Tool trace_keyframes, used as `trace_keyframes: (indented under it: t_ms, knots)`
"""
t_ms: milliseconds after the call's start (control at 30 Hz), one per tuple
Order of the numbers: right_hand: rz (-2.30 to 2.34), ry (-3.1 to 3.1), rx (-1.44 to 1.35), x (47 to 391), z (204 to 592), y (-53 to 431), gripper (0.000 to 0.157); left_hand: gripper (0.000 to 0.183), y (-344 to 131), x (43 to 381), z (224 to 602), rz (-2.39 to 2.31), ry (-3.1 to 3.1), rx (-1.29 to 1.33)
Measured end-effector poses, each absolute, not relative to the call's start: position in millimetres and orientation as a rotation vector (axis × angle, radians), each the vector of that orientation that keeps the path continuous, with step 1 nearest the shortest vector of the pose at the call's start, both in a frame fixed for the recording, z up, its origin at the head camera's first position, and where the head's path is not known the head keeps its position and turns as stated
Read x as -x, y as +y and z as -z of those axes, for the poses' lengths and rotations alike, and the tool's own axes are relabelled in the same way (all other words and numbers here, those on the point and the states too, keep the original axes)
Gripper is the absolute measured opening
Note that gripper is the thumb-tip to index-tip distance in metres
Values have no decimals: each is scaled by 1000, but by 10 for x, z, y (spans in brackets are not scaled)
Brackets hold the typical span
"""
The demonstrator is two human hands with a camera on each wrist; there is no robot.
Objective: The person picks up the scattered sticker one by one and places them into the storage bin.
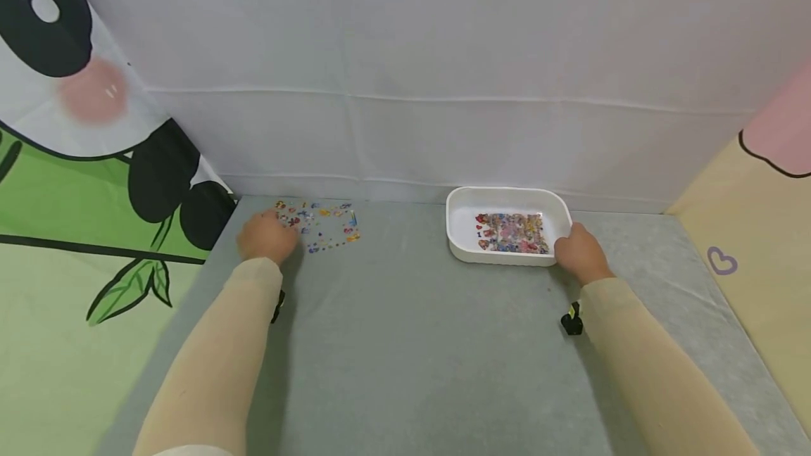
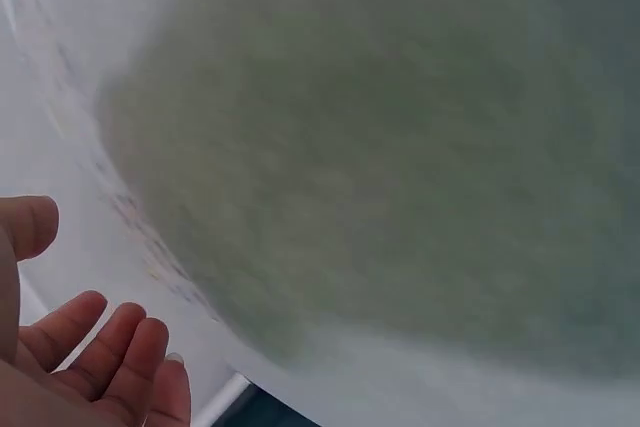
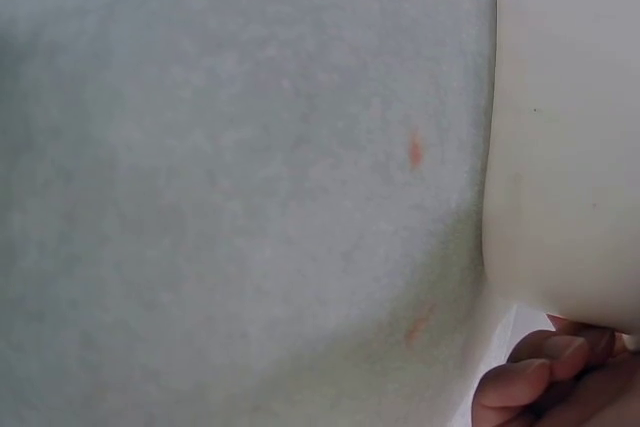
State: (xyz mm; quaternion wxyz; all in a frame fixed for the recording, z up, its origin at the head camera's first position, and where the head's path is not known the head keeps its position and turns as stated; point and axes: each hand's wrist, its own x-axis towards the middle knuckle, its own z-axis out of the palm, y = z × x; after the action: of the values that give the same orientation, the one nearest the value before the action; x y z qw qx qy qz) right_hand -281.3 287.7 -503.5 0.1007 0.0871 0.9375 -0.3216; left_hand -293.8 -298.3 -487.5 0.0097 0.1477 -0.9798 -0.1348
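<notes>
At the back left of the table, my left hand point(image 1: 267, 236) is at the left edge of a clear sheet with small colourful stickers point(image 1: 306, 215). The left wrist view shows its fingers point(image 2: 118, 347) loosely bent and the thumb held apart, with nothing seen between them. My right hand point(image 1: 581, 254) grips the right end of a white oblong tray point(image 1: 500, 257). Its curled fingers point(image 3: 515, 387) show at the tray's end in the right wrist view. Inside the tray lies a pile of colourful sticker sheets point(image 1: 514, 233).
A grey cloth covers the table point(image 1: 418, 343). White cloth point(image 1: 405, 139) hangs along the back edge, with printed panels on the left point(image 1: 57, 287) and right point(image 1: 747, 231). Small reddish marks point(image 3: 416, 150) show on the table cloth near the tray.
</notes>
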Motion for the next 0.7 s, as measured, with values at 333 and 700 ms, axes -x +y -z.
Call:
trace_keyframes:
  t_ms: [333, 700]
  knots:
    - [942, 2782, -255, 2813, 5035, 2877, 63, 63, -3169, 2881, 4986, 508, -3029, -583]
    - [942, 2784, -269, 2829, 5065, 2872, 63, 70, -3100, 2880, 5066, 472, -3069, -683]
